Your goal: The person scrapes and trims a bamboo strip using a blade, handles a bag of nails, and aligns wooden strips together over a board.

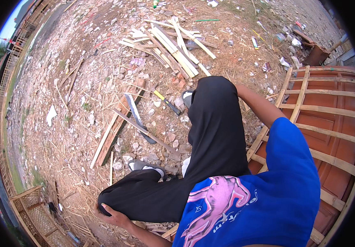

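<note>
My left hand (115, 218) lies over my bent left knee in black trousers (144, 199), with its fingers apart and nothing held. My right forearm (259, 103) reaches forward and passes behind my raised right knee (216, 92), which hides the right hand. On the ground ahead of my feet lies a tool with a yellow and black handle (167, 102), its head too small to tell. Left of it rests a long pale blade (132, 108) with a dark lower end. It lies beside a thick brown timber (113, 142) and a thin wooden strip (146, 131).
Cut wooden slats (173, 47) form a loose pile ahead. Close on my right stands a wooden slat frame (325, 109) over brown door-like panels (309, 152). A lattice panel (31, 210) is at the lower left. Stones, straw and litter cover the ground.
</note>
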Motion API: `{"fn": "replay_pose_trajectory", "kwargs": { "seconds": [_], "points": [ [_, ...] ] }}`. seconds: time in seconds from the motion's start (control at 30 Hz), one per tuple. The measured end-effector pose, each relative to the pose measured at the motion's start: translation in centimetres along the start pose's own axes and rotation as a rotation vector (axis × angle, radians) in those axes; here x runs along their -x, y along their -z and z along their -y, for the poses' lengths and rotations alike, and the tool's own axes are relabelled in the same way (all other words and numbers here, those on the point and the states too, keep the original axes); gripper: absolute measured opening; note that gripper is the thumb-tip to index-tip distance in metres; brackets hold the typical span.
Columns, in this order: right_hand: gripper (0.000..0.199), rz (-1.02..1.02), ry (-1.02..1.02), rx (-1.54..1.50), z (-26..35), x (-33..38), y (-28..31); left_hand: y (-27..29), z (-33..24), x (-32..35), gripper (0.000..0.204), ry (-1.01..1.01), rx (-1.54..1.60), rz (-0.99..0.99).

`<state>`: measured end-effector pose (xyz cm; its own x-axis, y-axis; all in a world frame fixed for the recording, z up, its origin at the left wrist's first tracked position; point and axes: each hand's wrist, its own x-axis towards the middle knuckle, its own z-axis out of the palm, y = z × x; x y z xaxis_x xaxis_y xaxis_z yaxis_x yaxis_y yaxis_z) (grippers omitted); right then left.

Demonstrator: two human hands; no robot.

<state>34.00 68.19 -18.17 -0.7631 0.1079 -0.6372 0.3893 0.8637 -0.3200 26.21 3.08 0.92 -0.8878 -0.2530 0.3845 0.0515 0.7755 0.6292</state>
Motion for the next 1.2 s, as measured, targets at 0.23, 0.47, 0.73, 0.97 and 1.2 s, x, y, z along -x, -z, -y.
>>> {"fn": "replay_pose_trajectory", "kwargs": {
  "seconds": [0.23,0.47,0.73,0.97,1.2],
  "points": [
    [0.041,-0.142,-0.177,0.001,-6.3,-10.9,7.9,-4.3,-8.0,-0.3,0.036,-0.135,-0.363,0.178],
    [0.037,-0.439,-0.281,-0.147,-13.3,-22.0,15.2,-9.1,-14.7,-1.5,0.037,-0.066,-0.587,0.256],
    [0.049,-0.643,-0.456,-0.365,-20.2,-34.4,16.5,-12.9,-15.1,-1.6,0.03,-0.272,-0.83,0.306],
    [0.06,-0.51,-0.454,-0.545,-21.1,-36.5,14.4,-14.5,-15.3,-2.4,0.031,-0.285,-0.787,0.319],
    [0.036,-0.73,-0.367,-0.77,-22.0,-35.7,13.0,-13.5,-15.2,-1.8,0.029,-0.334,-0.833,0.31]
  ]
}}
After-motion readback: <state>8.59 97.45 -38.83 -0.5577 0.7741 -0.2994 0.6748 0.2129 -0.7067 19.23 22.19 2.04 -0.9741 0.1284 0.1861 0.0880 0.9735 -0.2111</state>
